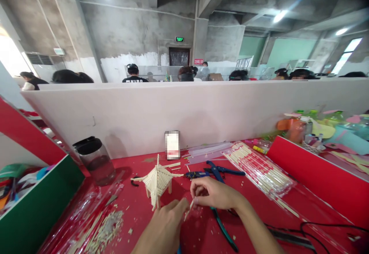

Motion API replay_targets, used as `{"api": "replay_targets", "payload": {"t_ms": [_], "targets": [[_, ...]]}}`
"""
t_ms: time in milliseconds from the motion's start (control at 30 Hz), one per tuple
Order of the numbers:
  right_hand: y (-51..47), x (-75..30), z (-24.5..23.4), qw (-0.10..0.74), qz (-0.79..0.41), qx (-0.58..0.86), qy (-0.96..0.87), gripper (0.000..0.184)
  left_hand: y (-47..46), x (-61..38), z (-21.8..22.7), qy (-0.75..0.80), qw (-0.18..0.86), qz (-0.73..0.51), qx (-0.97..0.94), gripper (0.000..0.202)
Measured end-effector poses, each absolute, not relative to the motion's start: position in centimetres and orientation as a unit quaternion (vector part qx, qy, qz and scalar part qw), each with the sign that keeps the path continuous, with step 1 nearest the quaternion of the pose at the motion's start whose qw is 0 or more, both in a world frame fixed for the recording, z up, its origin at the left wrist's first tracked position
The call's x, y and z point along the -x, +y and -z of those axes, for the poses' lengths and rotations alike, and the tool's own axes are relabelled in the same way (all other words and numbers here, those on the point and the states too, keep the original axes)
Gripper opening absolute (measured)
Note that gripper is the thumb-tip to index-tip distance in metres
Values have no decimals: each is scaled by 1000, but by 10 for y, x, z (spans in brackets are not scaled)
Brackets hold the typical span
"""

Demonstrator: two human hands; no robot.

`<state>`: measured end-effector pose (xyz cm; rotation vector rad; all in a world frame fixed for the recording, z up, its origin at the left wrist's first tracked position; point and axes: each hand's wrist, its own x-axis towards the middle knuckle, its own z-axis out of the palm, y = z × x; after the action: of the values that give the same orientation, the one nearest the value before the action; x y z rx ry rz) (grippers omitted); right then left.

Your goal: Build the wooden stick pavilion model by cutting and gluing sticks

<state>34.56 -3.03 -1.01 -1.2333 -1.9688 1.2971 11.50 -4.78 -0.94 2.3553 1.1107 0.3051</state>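
A small pavilion model [157, 182] built of pale wooden sticks stands on the red table [135, 211]. Just in front of it, my left hand [165, 225] and my right hand [211, 193] meet, both pinching one short wooden stick [188, 209] between their fingertips. The stick is tilted and sits a little to the right of the model's legs. Blue-handled pliers [219, 171] and a glue gun [197, 175] lie just behind my right hand.
A dark-lidded clear jar [95, 161] stands at the left. Packets of sticks [259, 169] lie at the right, stick offcuts [106, 229] at the front left. A white partition [184, 112] walls the back; red dividers [317, 177] flank both sides. People sit beyond. A black cable [317, 227] runs at the right.
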Motion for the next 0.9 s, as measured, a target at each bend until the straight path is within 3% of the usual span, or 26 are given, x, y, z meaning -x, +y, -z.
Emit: {"api": "replay_targets", "payload": {"t_ms": [167, 400, 500, 667, 900], "targets": [[-25, -350, 25, 195, -479, 460, -722, 6, -44, -105, -8, 451, 255, -153, -842, 28], [-32, -333, 12, 203, -344, 515, -759, 15, -43, -93, -19, 441, 265, -226, -827, 21], [-40, -318, -5, 263, -350, 499, -748, 17, -44, -92, -22, 428, 245, -252, -833, 26], [-45, -285, -10, 445, -458, 408, -652, 18, -37, -85, -22, 436, 199, -280, -832, 30], [-41, -264, 10, 540, -509, 362, -564, 16, -28, -74, -20, 461, 182, -302, -814, 23]]}}
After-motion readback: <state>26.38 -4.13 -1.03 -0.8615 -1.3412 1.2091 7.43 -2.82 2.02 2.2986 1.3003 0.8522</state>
